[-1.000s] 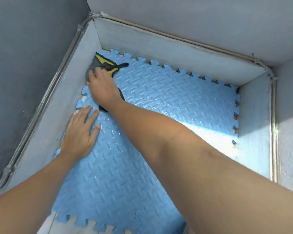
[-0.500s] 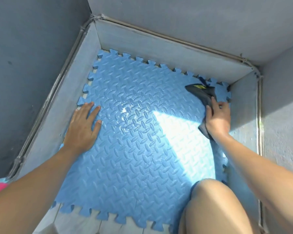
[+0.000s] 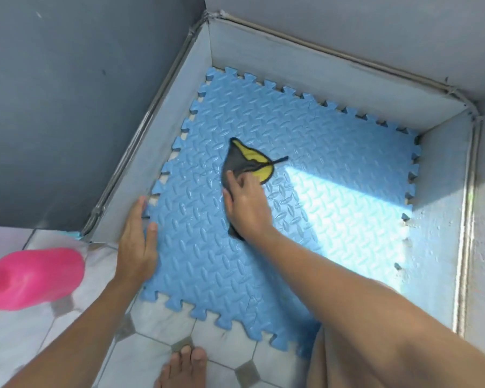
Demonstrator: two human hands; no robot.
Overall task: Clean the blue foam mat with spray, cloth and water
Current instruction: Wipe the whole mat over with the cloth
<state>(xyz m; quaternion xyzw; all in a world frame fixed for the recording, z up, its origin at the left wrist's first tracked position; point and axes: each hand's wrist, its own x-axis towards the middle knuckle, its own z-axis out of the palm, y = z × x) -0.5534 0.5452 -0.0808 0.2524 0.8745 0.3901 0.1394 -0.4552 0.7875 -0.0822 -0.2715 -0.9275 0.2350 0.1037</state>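
Head view: the mat [image 3: 333,141] lies flat in the walled corner ahead of me. The cloth [image 3: 251,161] sits mid-mat under my right hand [image 3: 247,208], fingers curled into it. The sunlit stretch [image 3: 347,211] lies to its right, nearest that hand. My left hand [image 3: 137,242] is spread flat, pinning the left edge.

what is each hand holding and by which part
The right hand grips the cloth by its near half, pressed on the mat. The left hand lies flat on the mat's left edge, holding nothing.
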